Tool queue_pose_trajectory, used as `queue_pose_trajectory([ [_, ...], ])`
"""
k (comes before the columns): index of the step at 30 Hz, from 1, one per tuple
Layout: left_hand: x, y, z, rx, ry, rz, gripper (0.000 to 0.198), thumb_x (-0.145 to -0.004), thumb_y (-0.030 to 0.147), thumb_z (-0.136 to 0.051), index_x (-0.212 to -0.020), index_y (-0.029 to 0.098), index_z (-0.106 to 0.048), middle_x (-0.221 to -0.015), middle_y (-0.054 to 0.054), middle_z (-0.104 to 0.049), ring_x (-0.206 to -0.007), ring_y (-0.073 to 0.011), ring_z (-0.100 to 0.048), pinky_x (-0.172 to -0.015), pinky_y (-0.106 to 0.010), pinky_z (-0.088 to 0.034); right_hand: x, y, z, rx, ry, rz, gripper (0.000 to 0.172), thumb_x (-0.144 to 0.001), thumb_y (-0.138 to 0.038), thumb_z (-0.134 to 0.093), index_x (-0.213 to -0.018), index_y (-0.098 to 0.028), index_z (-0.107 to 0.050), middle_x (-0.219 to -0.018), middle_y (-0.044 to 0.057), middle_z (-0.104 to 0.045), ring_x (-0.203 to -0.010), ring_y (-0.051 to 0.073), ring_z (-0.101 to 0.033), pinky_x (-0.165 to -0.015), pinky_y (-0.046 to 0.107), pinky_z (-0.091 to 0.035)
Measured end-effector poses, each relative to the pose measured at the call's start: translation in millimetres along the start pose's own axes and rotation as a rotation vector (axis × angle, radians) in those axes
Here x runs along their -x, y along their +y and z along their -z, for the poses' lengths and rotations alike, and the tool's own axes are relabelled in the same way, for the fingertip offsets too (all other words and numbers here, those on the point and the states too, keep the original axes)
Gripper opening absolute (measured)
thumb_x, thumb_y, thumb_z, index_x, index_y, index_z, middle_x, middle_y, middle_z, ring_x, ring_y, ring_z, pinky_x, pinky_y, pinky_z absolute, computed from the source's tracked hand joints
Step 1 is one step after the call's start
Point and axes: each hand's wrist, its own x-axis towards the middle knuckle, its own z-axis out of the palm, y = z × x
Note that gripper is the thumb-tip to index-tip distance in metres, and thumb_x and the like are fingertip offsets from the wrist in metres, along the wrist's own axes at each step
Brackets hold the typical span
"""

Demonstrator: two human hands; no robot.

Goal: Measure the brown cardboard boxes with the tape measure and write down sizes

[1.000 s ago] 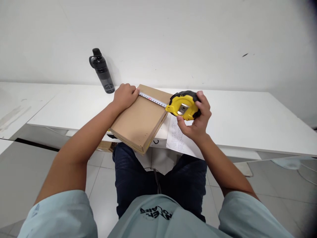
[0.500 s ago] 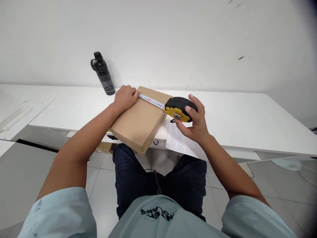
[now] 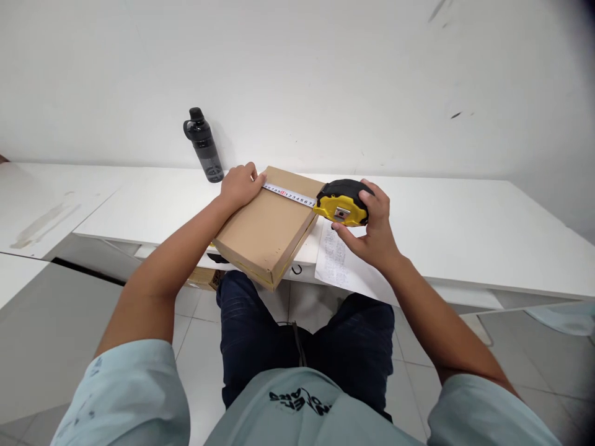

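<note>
A closed brown cardboard box [image 3: 255, 232] lies at a slant on the white table, its near corner jutting past the front edge. Across its top stretches the white blade [image 3: 290, 196] of a tape measure, numbers facing up. My left hand [image 3: 240, 186] rests at the box's left edge, its fingers curled and pinching the blade's end, which they hide. The yellow and black tape measure [image 3: 343, 202] sits against the box's right edge, gripped between the thumb and fingers of my right hand [image 3: 379, 229].
Partly under my right hand, a sheet of paper with handwriting [image 3: 334, 263] overhangs the table's front edge. A dark water bottle [image 3: 204, 145] stands by the wall, behind my left hand. The white table [image 3: 474, 229] extends to the right. Below it, another carton [image 3: 204, 277] shows at left.
The view has shifted slightly, so everything sits a little further right. My right hand has turned the tape measure, showing more of its yellow side. Both hands keep their hold.
</note>
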Motion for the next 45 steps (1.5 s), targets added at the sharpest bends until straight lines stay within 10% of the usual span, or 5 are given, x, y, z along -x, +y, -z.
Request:
queue_pose_trajectory([
  [30, -1, 6, 1.7, -0.047, -0.05, 0.088, 0.038, -0.103, 0.051, -0.047, -0.108, 0.022, -0.072, -0.123, -0.016, -0.073, -0.116, -0.0356, -0.065, -0.092, -0.043, -0.052, -19, -24, 35, 0.432, -0.059, 0.226, 0.088, -0.101, -0.028, -0.068, -0.171, -0.041, -0.016, -0.128, 0.01, -0.076, -0.102, 0.024, -0.077, -0.072, 0.033, -0.06],
  [45, -2, 2, -4.3, -0.041, 0.007, 0.213, 0.048, -0.11, 0.045, -0.03, -0.119, 0.02, -0.07, -0.128, -0.018, -0.074, -0.12, -0.0383, -0.067, -0.095, -0.047, -0.051, -53, -24, -7, 0.327, -0.319, 0.38, 0.07, -0.1, -0.003, -0.049, -0.164, -0.029, -0.038, -0.144, 0.013, -0.069, -0.138, 0.028, -0.063, -0.1, 0.042, -0.061],
])
